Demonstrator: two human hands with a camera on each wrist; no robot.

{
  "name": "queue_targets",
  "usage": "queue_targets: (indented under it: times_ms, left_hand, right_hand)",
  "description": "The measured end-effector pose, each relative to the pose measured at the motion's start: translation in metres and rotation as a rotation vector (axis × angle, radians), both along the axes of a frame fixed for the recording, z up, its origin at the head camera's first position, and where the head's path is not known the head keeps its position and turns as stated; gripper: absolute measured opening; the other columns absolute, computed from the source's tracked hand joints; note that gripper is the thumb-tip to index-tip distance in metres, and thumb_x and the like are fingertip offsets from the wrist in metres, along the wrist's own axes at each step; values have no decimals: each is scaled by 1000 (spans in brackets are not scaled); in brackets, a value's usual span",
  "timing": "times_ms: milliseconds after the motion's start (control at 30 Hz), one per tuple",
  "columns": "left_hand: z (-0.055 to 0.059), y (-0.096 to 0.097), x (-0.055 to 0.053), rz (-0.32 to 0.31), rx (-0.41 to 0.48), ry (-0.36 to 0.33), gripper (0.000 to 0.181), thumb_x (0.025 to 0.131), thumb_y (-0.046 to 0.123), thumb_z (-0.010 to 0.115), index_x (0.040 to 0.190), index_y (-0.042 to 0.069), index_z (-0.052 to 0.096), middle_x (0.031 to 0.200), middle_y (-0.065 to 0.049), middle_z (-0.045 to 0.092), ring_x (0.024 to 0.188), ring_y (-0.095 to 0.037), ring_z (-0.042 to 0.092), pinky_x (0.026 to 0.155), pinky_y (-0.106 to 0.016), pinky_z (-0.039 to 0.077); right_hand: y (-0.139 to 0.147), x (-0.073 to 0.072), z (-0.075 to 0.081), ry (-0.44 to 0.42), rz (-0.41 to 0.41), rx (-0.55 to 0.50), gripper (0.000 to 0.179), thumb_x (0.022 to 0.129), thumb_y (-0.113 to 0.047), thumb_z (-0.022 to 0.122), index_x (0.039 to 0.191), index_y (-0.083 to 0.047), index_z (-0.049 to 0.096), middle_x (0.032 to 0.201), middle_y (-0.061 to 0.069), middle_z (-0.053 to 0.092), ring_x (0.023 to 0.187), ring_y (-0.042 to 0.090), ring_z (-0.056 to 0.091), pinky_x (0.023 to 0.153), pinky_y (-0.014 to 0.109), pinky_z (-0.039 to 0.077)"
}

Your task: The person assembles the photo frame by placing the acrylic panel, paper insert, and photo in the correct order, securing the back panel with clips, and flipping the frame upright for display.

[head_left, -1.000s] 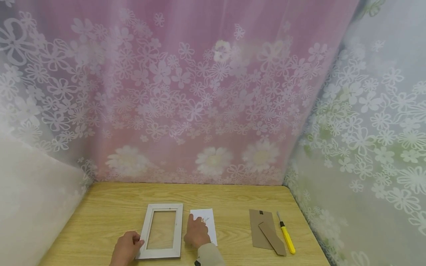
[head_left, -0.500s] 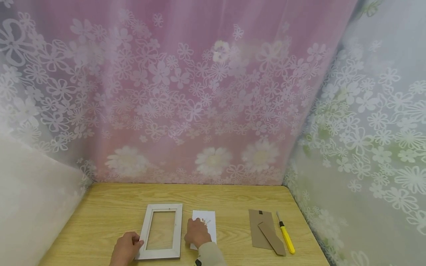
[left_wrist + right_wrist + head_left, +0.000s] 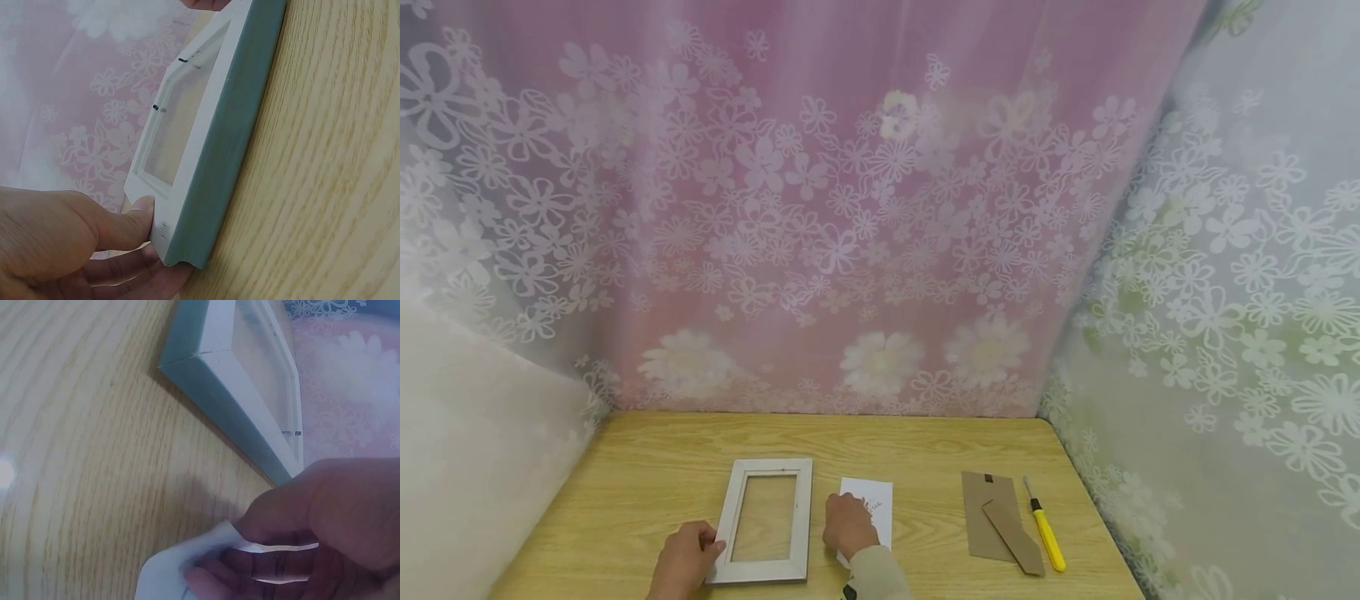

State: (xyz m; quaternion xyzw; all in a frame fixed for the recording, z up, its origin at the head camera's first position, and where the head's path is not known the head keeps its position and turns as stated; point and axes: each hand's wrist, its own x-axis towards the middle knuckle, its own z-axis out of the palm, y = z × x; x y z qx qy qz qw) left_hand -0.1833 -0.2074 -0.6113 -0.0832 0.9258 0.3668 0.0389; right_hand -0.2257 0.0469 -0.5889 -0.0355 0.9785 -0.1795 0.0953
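Note:
A white picture frame (image 3: 802, 517) lies on the table with its clear pane (image 3: 766, 517) showing wood beneath. My left hand (image 3: 683, 560) grips its near left corner; in the left wrist view the thumb (image 3: 134, 224) is on top and the fingers reach underneath. That view also shows the frame's green outer side (image 3: 225, 144). Right of the frame, my right hand (image 3: 850, 527) pinches a white sheet of paper (image 3: 880, 496) with a printed plant-like drawing. In the right wrist view the paper (image 3: 169, 572) bends up near the thumb, and part of it hides behind the fingers.
To the right lies a brown backing board (image 3: 988, 533) with an angled stand leg (image 3: 1015, 537) across it. Beside it is a yellow-handled screwdriver (image 3: 1047, 533). A flowered curtain (image 3: 820, 350) hangs behind the wooden table (image 3: 925, 442).
My right hand has shifted slightly to the right and toward me, and the sheet of paper has moved with it. The left hand and picture frame have stayed in place.

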Motion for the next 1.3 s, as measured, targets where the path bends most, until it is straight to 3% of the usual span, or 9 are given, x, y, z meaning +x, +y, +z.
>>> queue_targets:
  times_ms: [267, 367, 600, 767, 1100, 1300]
  left_hand:
    - [1, -1, 0, -7, -1, -6, 11, 89, 6, 74, 90, -3, 67, 77, -7, 64, 71, -19, 57, 63, -36, 47]
    - [1, 0, 0, -2, 2, -6, 11, 89, 5, 74, 90, -3, 67, 77, -6, 64, 71, -18, 56, 63, -35, 47]
    - [2, 3, -1, 15, 8, -16, 9, 90, 4, 73, 91, -3, 68, 79, -7, 65, 72, -18, 56, 64, -35, 48]
    - [2, 0, 0, 4, 9, -5, 11, 90, 5, 74, 93, -4, 68, 79, -7, 66, 72, -18, 57, 64, -35, 48]
    - [4, 0, 0, -2, 9, 23, 10, 89, 6, 74, 92, -3, 69, 78, -4, 66, 71, -17, 57, 63, -33, 47]
    - [2, -1, 1, -8, 14, 39, 10, 89, 6, 74, 90, -2, 69, 77, -4, 65, 71, -16, 57, 62, -33, 47]
  right_hand:
    - [2, 0, -2, 70, 45, 63, 12, 83, 1, 75, 88, -3, 65, 85, 16, 66, 77, 31, 67, 68, 49, 57]
    - [3, -1, -1, 46, 35, 44, 9, 83, 1, 72, 82, -3, 64, 81, 14, 64, 73, 27, 63, 65, 46, 55]
    - [6, -4, 2, 62, 39, -1, 27, 80, 2, 73, 66, -8, 52, 67, 5, 51, 59, 19, 45, 52, 37, 39]
    - [7, -2, 10, 96, 42, 3, 26, 76, 2, 77, 69, -7, 53, 68, 7, 54, 60, 19, 47, 52, 38, 42]
    - [7, -2, 17, 233, 59, 82, 20, 81, 5, 74, 72, -6, 59, 75, 14, 64, 63, 23, 61, 52, 37, 48]
    - [7, -2, 19, 223, 54, 42, 24, 80, 8, 73, 70, -6, 56, 71, 11, 59, 58, 18, 50, 49, 32, 40]
